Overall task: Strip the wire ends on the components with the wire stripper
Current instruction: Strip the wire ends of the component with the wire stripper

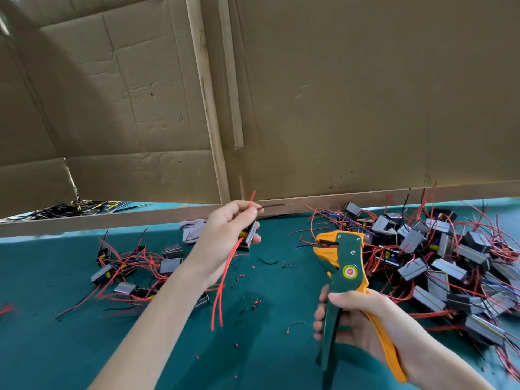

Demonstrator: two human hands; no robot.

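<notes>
A small black-and-grey box-shaped component with yellow parts is held above the teal table cover by the left hand, whose lower fingers are curled round it. A thin dark wire is pinched between the thumb and the index fingertip of that hand. Its free end is pointed to the right, past the fingertips, along the foot of the brown cardboard wall. A short red wire is seen rising above the same pinch, and several long red wires are left hanging from the component beside the wrist.

A green-and-orange plastic wire stripper is gripped by the right hand. The green handle is wrapped by the fingers, the thumb is laid across the tool's body, and the orange handle is pressed into the palm. The tool is held upright with its orange head turned left towards the pinched wire. The head is lower than the wire end, near it but not touching it. Whether its jaws are closed cannot be told.

A large pile of like components with tangled red leads is spread on the right of the cover, just behind the stripper. A smaller group is laid on the left beside the left forearm. Small red scraps of insulation are scattered between the hands.
</notes>
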